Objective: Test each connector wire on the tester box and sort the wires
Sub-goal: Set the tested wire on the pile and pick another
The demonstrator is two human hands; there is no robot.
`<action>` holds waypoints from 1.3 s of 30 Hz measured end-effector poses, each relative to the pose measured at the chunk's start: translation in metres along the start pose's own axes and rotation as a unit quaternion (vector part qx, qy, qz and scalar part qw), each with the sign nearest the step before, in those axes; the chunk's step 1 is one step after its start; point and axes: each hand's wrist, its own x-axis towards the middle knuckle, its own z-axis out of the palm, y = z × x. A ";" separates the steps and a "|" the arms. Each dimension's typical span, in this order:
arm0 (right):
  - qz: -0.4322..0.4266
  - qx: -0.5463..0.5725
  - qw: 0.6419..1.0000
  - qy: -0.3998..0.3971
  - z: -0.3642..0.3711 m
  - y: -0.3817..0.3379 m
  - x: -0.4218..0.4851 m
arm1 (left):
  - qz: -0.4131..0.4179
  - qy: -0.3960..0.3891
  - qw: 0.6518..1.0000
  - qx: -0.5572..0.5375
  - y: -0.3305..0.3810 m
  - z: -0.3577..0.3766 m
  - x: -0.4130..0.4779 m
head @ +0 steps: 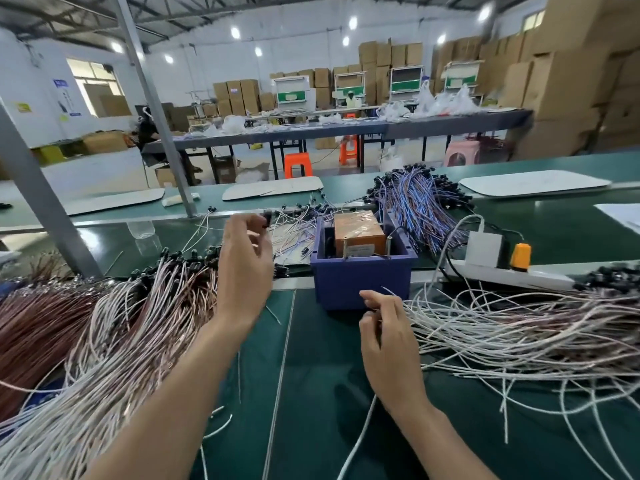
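Right hand (384, 329): fingers curled, thumb and forefinger pinching a thin white wire (390, 292) whose free end sticks up just past the knuckles. The hand sits low over the green mat (311, 375), just in front of the blue tester box (360, 277).

Left hand (246, 265): raised, fingers curled, tips pinching a small black connector (266, 218) (blurred, lead not traceable). It is up and left of the box, apart from it.

An orange block (358, 230) sits inside the box, with thin metal pins standing at the near rim.

Left: a heap of pink-white wires (138, 323). Right: loose white wires (502, 327). Behind the box: a blue-purple bundle (419, 202). A power strip (502, 276) lies right of the box.
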 end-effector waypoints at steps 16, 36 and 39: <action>0.363 0.578 0.731 -0.003 -0.044 0.005 0.025 | 0.141 -0.232 0.961 -0.052 0.048 0.086 -0.145; 0.136 0.230 0.955 -0.130 -0.032 0.011 0.010 | 0.282 -0.066 0.941 0.174 0.011 0.063 -0.114; 0.092 0.251 0.948 -0.174 -0.034 0.005 0.009 | 0.270 -0.052 0.948 0.160 0.011 0.061 -0.114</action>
